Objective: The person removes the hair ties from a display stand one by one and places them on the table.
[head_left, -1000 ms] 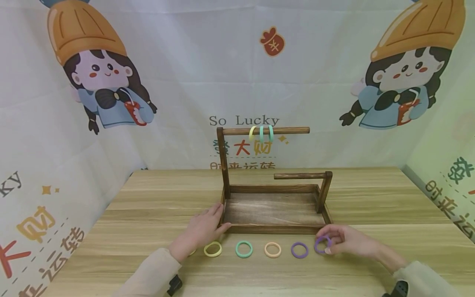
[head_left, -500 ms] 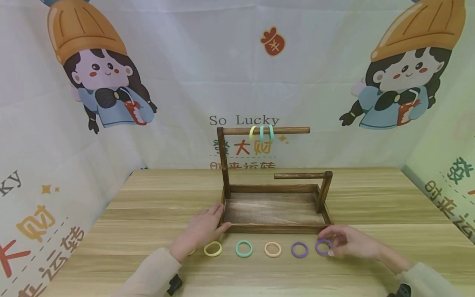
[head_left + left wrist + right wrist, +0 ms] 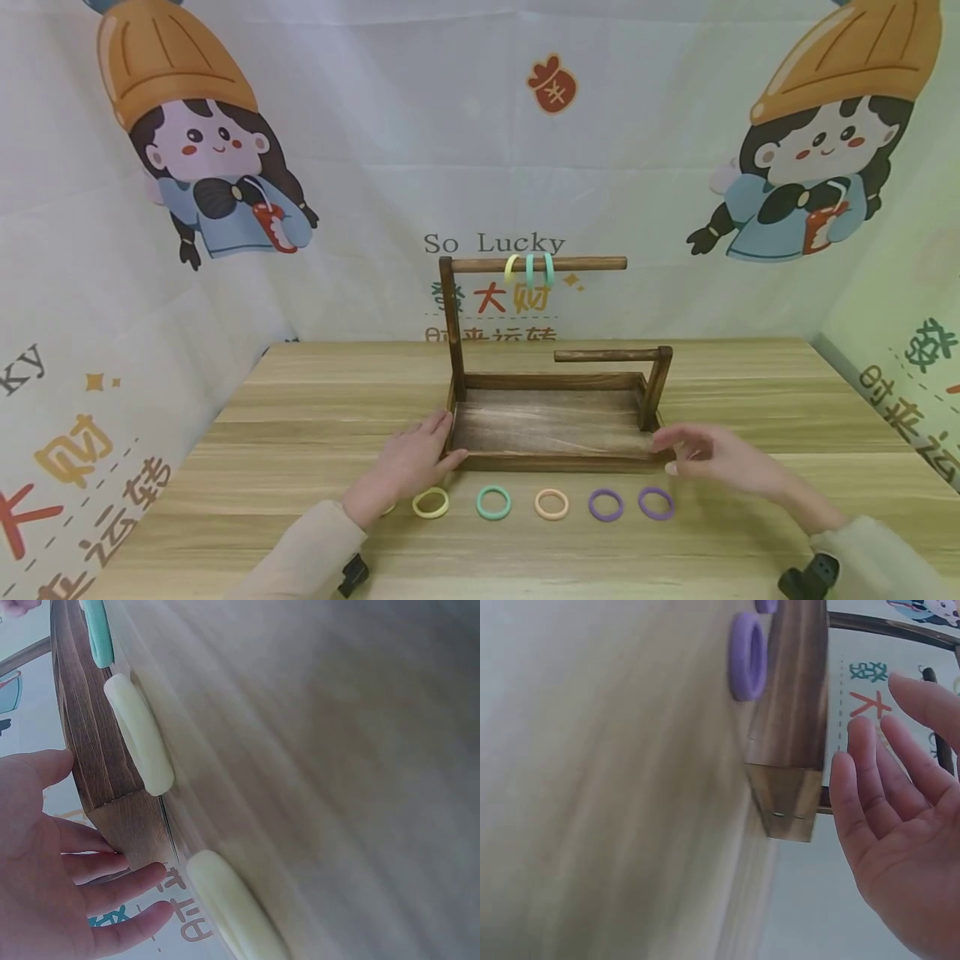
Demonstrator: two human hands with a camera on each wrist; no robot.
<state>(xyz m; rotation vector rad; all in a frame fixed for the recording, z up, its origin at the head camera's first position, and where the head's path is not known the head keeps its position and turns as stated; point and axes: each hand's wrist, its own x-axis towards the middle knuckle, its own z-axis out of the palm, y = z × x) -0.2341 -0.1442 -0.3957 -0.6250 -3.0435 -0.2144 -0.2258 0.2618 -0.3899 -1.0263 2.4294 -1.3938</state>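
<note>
Right hand (image 3: 712, 458): fingers loosely bent, gripping nothing, beside the front right corner of the dark-brown wooden tray with two rods (image 3: 555, 463). Left hand (image 3: 408, 458): fingers extended, apparently resting against the tray's left end, thumb by its front corner; no grip.

Nearest the right fingers, just on the person's side of them, a glossy purple plastic-looking ring (image 3: 739, 664) lies flat on the wood-grain tabletop (image 3: 322, 400). A second purple ring (image 3: 606, 520), a peach ring (image 3: 552, 519), a green ring (image 3: 493, 518) and a yellow ring (image 3: 140, 735) continue leftward toward the left fingers; another yellow ring (image 3: 236, 907) is partly hidden by that wrist in the head view.

Assessment: rings are judged light, fairly stiff, smooth enough to slide, and unlikely to break. Preferred hold: thumb and forefinger across opposite outer edges, leaving the hole unobstructed. Tray is judged rigid and heavier; steady it by its end wall.
</note>
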